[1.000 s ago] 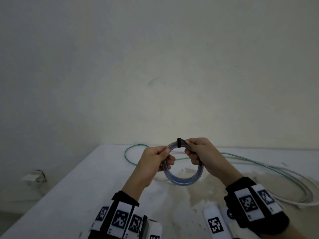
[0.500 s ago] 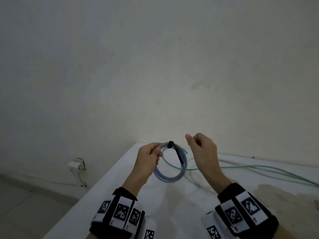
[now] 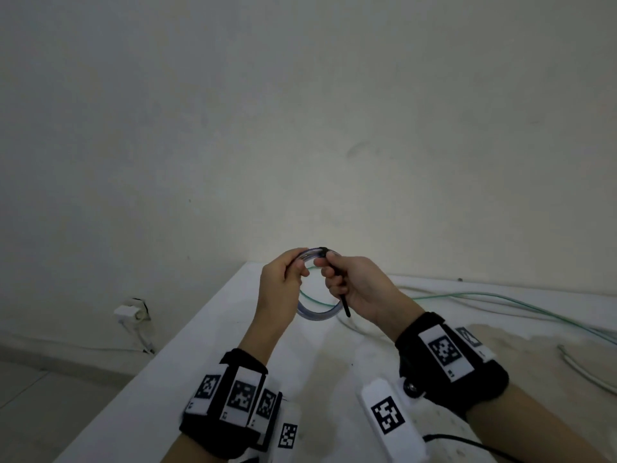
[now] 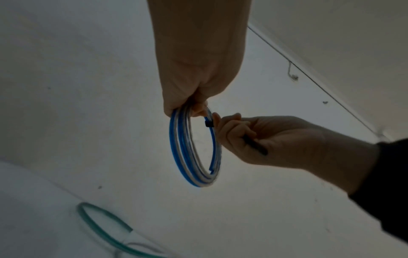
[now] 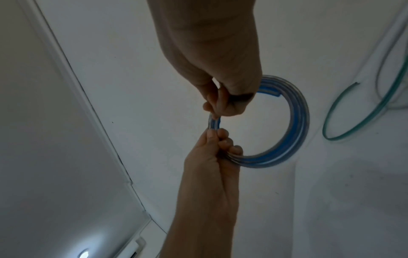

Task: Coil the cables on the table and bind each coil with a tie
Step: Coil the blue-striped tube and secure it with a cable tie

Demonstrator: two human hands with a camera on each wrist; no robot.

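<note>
A white table (image 3: 207, 355) runs along a pale wall (image 3: 300, 111), with a loose green cable (image 3: 500, 297) and a white cable (image 3: 581, 369) trailing across its far and right side. Above the table's near-left part, a person holds up a small coil of blue-and-clear cable (image 4: 194, 153), its ring standing roughly upright and facing the camera in the head view. The left hand (image 3: 280, 279) has fingers curled round the coil's upper left arc, gripping the strands together. The right hand (image 3: 354, 285) is clamped on the tail of a black tie (image 4: 253, 144), thumb and fingers pinching it right beside the tie's head (image 4: 208, 124), which sits at the top of the coil; the tail slants down and toward the person through the fist. Both wrists wear black bands (image 3: 454, 359) with white square-coded marker tags; no readable words or brand names show on them or on the cables. A white wall socket (image 3: 128, 310) sits low on the wall at left.
</note>
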